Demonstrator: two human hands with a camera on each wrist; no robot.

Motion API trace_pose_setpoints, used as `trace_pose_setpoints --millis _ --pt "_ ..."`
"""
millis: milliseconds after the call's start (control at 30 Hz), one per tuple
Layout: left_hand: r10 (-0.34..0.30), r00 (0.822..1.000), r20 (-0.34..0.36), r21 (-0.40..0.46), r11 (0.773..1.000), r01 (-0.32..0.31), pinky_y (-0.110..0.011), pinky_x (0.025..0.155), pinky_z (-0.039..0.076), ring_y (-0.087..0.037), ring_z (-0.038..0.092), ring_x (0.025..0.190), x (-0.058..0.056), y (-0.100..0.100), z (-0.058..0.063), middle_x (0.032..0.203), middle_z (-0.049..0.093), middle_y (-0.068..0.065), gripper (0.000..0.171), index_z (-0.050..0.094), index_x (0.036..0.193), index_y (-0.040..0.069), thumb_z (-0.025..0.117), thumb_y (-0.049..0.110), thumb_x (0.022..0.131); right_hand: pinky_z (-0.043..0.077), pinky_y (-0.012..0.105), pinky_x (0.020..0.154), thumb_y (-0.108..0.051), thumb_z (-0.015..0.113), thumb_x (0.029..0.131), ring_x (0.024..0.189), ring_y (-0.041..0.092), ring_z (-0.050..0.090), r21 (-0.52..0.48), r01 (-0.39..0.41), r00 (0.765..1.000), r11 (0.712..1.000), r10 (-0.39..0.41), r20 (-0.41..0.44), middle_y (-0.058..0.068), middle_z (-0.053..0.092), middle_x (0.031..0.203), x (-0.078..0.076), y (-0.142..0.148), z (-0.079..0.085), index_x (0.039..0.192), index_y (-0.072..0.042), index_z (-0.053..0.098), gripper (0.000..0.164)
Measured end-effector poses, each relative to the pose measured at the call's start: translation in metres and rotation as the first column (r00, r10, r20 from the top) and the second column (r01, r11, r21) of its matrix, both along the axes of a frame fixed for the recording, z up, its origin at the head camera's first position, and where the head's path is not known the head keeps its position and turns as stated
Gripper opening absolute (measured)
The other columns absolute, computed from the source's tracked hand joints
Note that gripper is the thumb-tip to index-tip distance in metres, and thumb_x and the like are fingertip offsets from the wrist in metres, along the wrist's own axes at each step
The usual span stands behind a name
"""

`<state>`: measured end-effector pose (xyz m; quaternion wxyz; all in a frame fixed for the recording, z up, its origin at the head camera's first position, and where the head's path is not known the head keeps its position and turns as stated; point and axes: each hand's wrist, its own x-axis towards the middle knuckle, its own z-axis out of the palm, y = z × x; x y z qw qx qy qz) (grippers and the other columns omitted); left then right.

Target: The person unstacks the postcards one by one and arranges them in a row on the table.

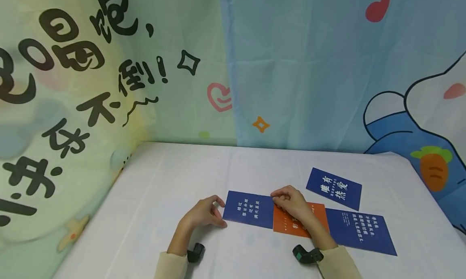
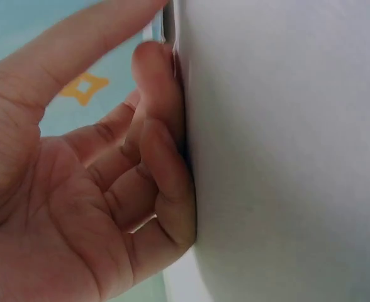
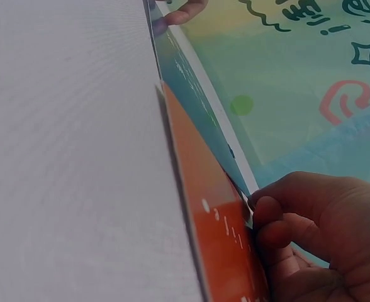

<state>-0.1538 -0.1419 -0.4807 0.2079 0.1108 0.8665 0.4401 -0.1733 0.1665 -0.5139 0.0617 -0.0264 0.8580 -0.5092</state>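
Note:
A blue card (image 1: 248, 209) with white writing lies on the white table, left of an orange card (image 1: 320, 216). My left hand (image 1: 206, 212) is at the blue card's left end, thumb and forefinger spread beside its edge. In the left wrist view the other fingers (image 2: 172, 189) bend down against the tabletop. Reaching across the orange card, my right hand (image 1: 293, 202) pinches the blue card's upper right corner. The right wrist view shows its thumb and forefinger (image 3: 270, 214) together there. My right hand hides part of the orange card.
Another blue card (image 1: 364, 232) adjoins the orange card on the right. A fourth blue card (image 1: 335, 188) lies tilted behind the row. Printed cloth (image 1: 291, 68) hangs behind and left of the white table (image 1: 174, 169). Each wrist wears a small black camera (image 1: 307, 254).

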Motion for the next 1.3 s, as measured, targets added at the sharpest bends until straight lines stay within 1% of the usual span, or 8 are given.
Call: trace_pose_setpoints --millis 433,667,833,967,1033,1133,1200,1300 --pt "0.0 1.0 -0.005 0.015 1.0 0.0 -0.028 0.065 0.043 -0.011 0.052 0.062 0.0011 0.0052 0.002 0.068 0.061 0.0 0.047 0.057 0.108 0.003 0.084 0.004 0.07 0.04 0.022 0.06 -0.007 0.064 0.09 0.073 0.016 0.051 -0.024 0.0 1.0 1.0 0.0 0.002 0.008 0.053 0.091 0.0019 0.0036 0.0021 0.103 0.001 0.07 0.017" --pt "0.013 1.0 0.004 0.016 1.0 -0.013 -0.027 0.065 0.043 -0.01 0.053 0.063 -0.0001 0.006 0.0019 0.069 0.062 0.001 0.046 0.058 0.108 0.003 0.085 0.009 0.072 0.041 0.021 0.06 -0.008 0.065 0.09 0.072 0.014 0.051 -0.025 0.007 1.0 1.0 -0.007 0.005 0.008 0.053 0.092 0.003 0.0045 0.0034 0.103 0.001 0.071 0.016" --pt "0.032 0.999 0.011 0.016 0.999 -0.032 -0.026 0.064 0.043 -0.009 0.054 0.063 0.0005 0.0048 0.001 0.069 0.063 0.001 0.044 0.06 0.108 0.002 0.085 0.014 0.074 0.041 0.021 0.057 -0.01 0.066 0.091 0.065 0.013 0.05 -0.074 -0.018 1.0 0.997 0.018 0.009 0.006 0.057 0.082 0.0029 0.0038 0.0049 0.106 0.003 0.068 0.02" --pt "0.053 0.998 0.02 0.028 0.998 -0.053 -0.027 0.064 0.044 -0.01 0.057 0.062 0.0012 0.0036 -0.0012 0.068 0.064 0.0 0.04 0.06 0.108 0.001 0.082 0.017 0.079 0.041 0.02 0.055 -0.011 0.065 0.092 0.06 0.011 0.05 -0.128 -0.048 0.999 0.991 0.049 0.01 0.005 0.059 0.072 0.0019 0.0036 0.0045 0.108 0.004 0.066 0.022" --pt "0.066 0.998 0.014 0.035 0.997 -0.067 -0.027 0.063 0.045 -0.011 0.059 0.061 0.0015 0.0034 -0.0027 0.068 0.064 -0.002 0.034 0.059 0.106 0.001 0.078 0.019 0.083 0.041 0.02 0.053 -0.011 0.065 0.093 0.058 0.01 0.049 -0.153 -0.054 0.998 0.987 0.056 0.012 0.005 0.059 0.069 0.0009 0.0036 0.0038 0.108 0.004 0.066 0.022" --pt "0.089 0.996 -0.014 0.031 0.996 -0.088 -0.027 0.062 0.046 -0.012 0.06 0.06 0.0024 0.004 -0.004 0.069 0.064 -0.003 0.026 0.057 0.1 0.001 0.071 0.02 0.089 0.04 0.02 0.052 -0.01 0.064 0.094 0.055 0.01 0.047 -0.182 -0.057 0.998 0.982 0.059 0.006 0.005 0.06 0.069 0.0 0.0036 0.0026 0.108 0.004 0.066 0.02" --pt "0.109 0.993 -0.042 0.028 0.994 -0.108 -0.027 0.061 0.045 -0.013 0.059 0.059 0.0028 0.0052 -0.0044 0.068 0.064 -0.004 0.023 0.054 0.095 0.002 0.068 0.021 0.092 0.039 0.02 0.051 -0.009 0.062 0.094 0.054 0.01 0.046 -0.199 -0.057 0.998 0.978 0.06 0.006 0.006 0.06 0.069 -0.0003 0.0037 0.0019 0.108 0.004 0.066 0.02" --pt "0.143 0.986 -0.085 0.032 0.99 -0.141 -0.027 0.057 0.042 -0.013 0.054 0.058 0.0028 0.0084 -0.0035 0.068 0.061 -0.004 0.024 0.05 0.091 0.004 0.068 0.02 0.092 0.039 0.019 0.051 -0.008 0.061 0.095 0.054 0.01 0.047 -0.216 -0.047 0.999 0.975 0.051 0.012 0.008 0.06 0.069 0.0006 0.0039 0.0026 0.109 0.005 0.065 0.019"
